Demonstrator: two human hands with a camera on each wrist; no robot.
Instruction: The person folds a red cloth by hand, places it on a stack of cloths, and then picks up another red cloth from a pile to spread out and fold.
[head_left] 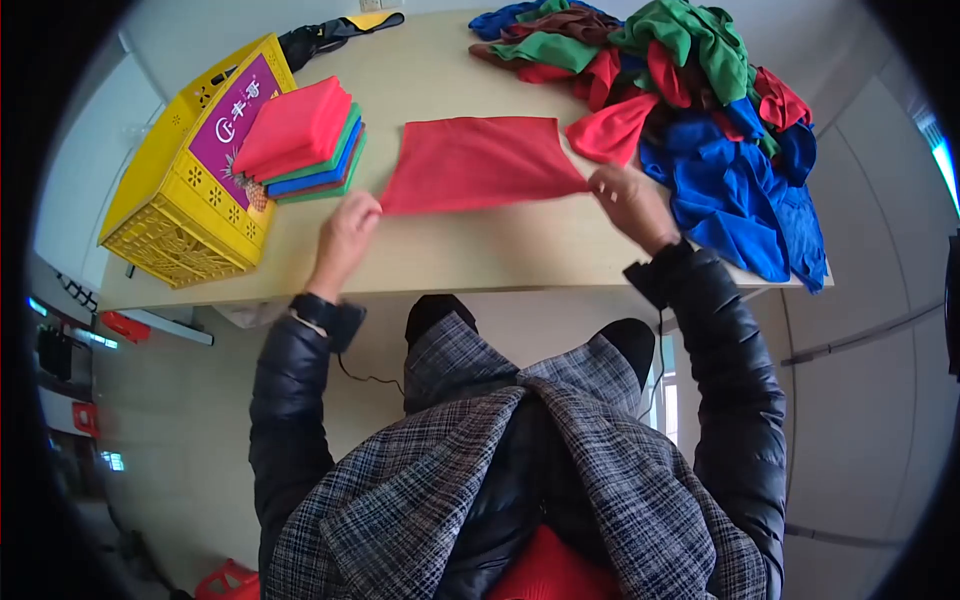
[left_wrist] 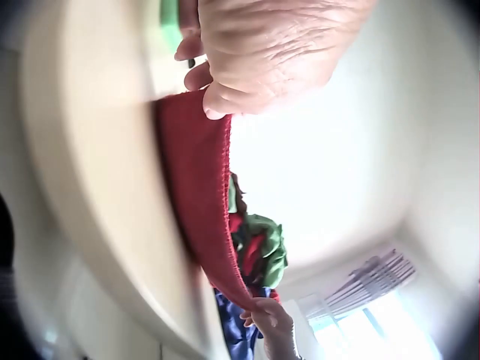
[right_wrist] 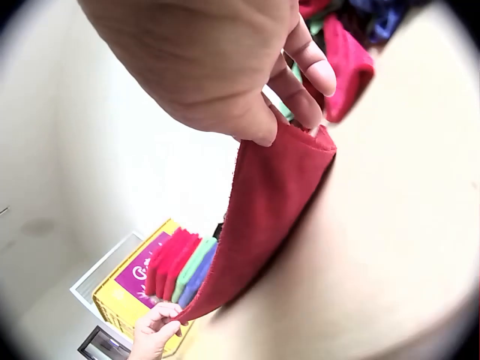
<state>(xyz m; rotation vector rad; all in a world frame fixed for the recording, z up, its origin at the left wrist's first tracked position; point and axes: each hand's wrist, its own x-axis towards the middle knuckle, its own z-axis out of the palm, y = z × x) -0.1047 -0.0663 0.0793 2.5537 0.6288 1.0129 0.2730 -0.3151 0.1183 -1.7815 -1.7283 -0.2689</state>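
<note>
A red cloth (head_left: pixel 485 165) is stretched between both hands over the table, its near edge lifted and its far part lying on the tabletop. The left hand (head_left: pixel 348 232) pinches the near left corner between thumb and fingers, as the left wrist view shows on the cloth (left_wrist: pixel 195 172). At the near right corner, the right hand (head_left: pixel 635 208) pinches the edge; in the right wrist view its thumb presses the red cloth (right_wrist: pixel 274 187) against the fingers. Close beyond the left hand stands a stack of folded cloths (head_left: pixel 300 135), red on top with green, blue and brown below.
A yellow crate (head_left: pixel 185 215) with a purple label stands at the table's left. Loose red, green, blue and brown cloths (head_left: pixel 720 190) lie heaped at the right, some hanging over the front edge. A black strap-like item (head_left: pixel 335 38) lies at the back left of the table (head_left: pixel 420 60).
</note>
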